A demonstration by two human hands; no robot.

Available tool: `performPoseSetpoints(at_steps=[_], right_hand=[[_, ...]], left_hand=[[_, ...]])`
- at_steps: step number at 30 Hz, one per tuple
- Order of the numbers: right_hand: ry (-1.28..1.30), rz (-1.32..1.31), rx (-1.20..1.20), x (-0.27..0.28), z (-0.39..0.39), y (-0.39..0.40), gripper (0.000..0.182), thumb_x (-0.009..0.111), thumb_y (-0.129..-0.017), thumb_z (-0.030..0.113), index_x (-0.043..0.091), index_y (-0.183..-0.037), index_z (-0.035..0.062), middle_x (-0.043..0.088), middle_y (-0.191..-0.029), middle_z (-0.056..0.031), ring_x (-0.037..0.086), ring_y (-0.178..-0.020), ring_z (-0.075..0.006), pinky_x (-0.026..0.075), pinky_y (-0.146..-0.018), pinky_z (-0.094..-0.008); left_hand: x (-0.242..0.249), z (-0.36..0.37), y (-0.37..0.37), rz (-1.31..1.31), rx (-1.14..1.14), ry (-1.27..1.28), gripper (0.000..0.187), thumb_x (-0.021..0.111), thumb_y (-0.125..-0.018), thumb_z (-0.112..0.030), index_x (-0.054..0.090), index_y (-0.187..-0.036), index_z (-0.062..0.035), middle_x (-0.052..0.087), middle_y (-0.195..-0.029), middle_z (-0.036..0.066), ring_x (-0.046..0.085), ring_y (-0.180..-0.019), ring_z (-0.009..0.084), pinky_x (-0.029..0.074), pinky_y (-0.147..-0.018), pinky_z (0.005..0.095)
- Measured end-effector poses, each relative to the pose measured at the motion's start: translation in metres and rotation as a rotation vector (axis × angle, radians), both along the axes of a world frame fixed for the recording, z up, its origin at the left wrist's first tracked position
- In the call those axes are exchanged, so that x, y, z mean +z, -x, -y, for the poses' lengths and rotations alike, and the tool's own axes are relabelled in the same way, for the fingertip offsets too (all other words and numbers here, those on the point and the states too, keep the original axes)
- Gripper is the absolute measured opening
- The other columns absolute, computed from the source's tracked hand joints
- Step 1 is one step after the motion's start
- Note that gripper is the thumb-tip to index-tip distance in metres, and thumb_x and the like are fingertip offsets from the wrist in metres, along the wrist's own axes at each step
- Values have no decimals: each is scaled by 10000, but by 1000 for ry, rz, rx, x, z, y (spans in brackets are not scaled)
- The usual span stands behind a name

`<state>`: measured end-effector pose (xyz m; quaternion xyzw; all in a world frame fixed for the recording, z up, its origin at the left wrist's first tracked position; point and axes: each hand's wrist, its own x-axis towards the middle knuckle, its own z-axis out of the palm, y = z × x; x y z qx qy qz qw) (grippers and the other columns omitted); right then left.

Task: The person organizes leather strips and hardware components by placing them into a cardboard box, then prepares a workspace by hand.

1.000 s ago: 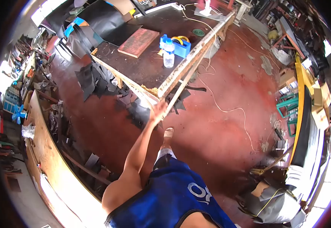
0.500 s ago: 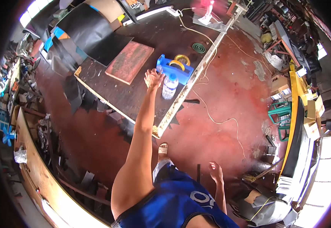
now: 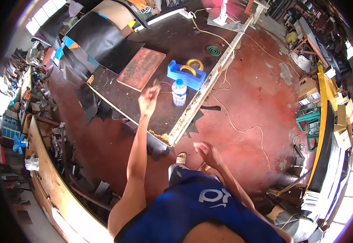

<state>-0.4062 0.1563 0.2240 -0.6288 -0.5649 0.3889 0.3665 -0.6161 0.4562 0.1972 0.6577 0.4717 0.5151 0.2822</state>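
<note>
Over the near part of the dark worktable (image 3: pixel 160 117), my left hand (image 3: pixel 148 100) is closed with the fingertips pinched together. Something small and brownish shows at its fingertips, too blurred to name. To the right of this hand stand a clear water bottle (image 3: pixel 179 96) with a blue cap and, just behind it, a blue tape dispenser (image 3: pixel 192 79) with yellow tape rolls. A worn reddish board (image 3: pixel 141 69) lies beyond the hand, to the left. My right hand (image 3: pixel 207 154) is in front of the table corner, above the floor, slightly blurred, fingers loosely stretched out, with nothing seen in it.
A green mosquito coil (image 3: pixel 213 50) and black sheet material (image 3: pixel 103 38) lie farther back on the table. A pale cord (image 3: pixel 241 130) runs across the red floor. A green stool (image 3: pixel 308 119) and cardboard boxes (image 3: pixel 340 121) stand at right, a long wooden panel (image 3: pixel 59 182) at left.
My left hand has left the tape dispenser and come back toward me and to the left, its fingers now pinched. The right hand has risen and swung left toward the table corner.
</note>
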Motion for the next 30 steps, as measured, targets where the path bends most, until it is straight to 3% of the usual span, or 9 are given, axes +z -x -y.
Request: performPoseSetpoints(at_steps=[6,8,13,15,20,25,26,28,30], right_hand=[[-279,25,274,80,-64,24,551,636,-830,220,393,-1300,64,503,-1237,-180,507,-1116,-338,411,-939,-379],[-204,-335,469,61,-72,35,586,649,-831,236,367,-1319,73,526,-1196,-158,523,-1108,-292,410,-943,-375],[438,-796,713,56,-51,30,331,574,-903,178,475,-1193,53,602,-964,-42,577,-879,-101,474,-740,-224],[338,-812,600,48,-41,30,202,581,-899,175,534,-1050,49,609,-835,-7,577,-768,-87,461,-631,-227],[-48,-153,657,46,-41,15,230,614,-864,230,560,-890,9,579,-688,-87,538,-603,-161,431,-584,-298],[18,74,797,57,-58,31,249,610,-839,234,559,-889,-4,590,-699,-153,584,-623,-255,439,-587,-356],[-2,150,803,62,-61,37,277,620,-830,211,557,-991,-6,611,-788,-163,599,-707,-283,455,-631,-368],[-42,305,802,58,-66,47,402,631,-811,152,480,-1150,-3,624,-860,-162,608,-778,-308,472,-669,-386],[-111,282,827,43,-70,57,386,630,-803,167,466,-1099,-19,612,-840,-188,601,-772,-342,466,-658,-411]], left_hand=[[108,165,20,-36,-123,288,124,603,-863,-114,593,-910,0,656,-759,76,597,-644,75,467,-566,223],[115,205,11,78,-165,413,102,571,-874,-73,587,-925,14,662,-790,75,614,-692,89,485,-608,221],[118,264,-9,320,-98,566,71,580,-869,-67,574,-900,-2,636,-771,47,585,-693,86,476,-635,226],[105,273,-9,372,-6,596,57,582,-867,-62,569,-853,-8,614,-762,32,578,-694,84,471,-634,233],[92,278,-15,578,37,559,108,571,-873,-48,546,-967,-4,608,-897,52,586,-791,98,486,-687,246],[44,271,-3,842,37,678,137,564,-894,-131,587,-890,5,617,-822,84,613,-739,147,519,-680,275],[38,271,0,972,6,646,128,565,-892,-125,589,-871,-1,619,-815,88,614,-732,154,520,-675,280],[28,265,3,882,99,668,207,530,-915,-188,585,-855,3,622,-768,101,626,-691,185,533,-634,309],[3,262,12,830,117,670,241,525,-910,-230,589,-852,-6,623,-751,100,627,-666,191,530,-606,312]])
